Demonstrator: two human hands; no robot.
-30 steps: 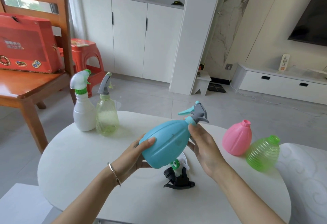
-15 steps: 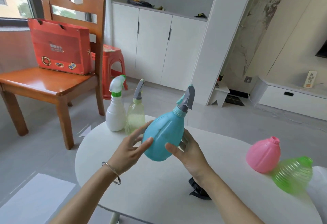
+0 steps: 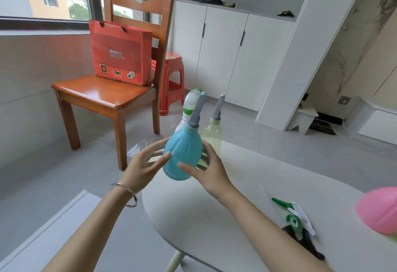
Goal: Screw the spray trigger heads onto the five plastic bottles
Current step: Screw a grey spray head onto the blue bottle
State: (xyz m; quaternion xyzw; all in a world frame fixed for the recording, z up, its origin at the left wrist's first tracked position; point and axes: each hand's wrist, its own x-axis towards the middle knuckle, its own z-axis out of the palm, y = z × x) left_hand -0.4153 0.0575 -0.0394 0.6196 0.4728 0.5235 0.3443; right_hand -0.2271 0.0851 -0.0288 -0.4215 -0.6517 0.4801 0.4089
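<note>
I hold a blue bottle [image 3: 182, 153] upright over the far left edge of the white table [image 3: 236, 196], its grey trigger head [image 3: 196, 110] fitted on top. My left hand [image 3: 144, 164] touches its left side with fingers spread. My right hand [image 3: 208, 170] cups its right side. Behind it stand a white bottle [image 3: 190, 104] with a white-and-green head and a pale yellow bottle [image 3: 212, 134] with a grey head. A pink bottle [image 3: 380, 209] without a head lies at the right edge. A white-and-green trigger head [image 3: 294, 216] and a black one [image 3: 305, 241] lie loose on the table.
A wooden chair [image 3: 107, 93] with a red box [image 3: 120, 52] on its seat stands left of the table, a red plastic stool [image 3: 171, 78] behind it. White cabinets [image 3: 227, 56] line the far wall. Grey tiled floor surrounds the table.
The blue bottle went from tilted to upright and moved left toward the two standing bottles. My right hand left the trigger head for the bottle's side. The view swung left.
</note>
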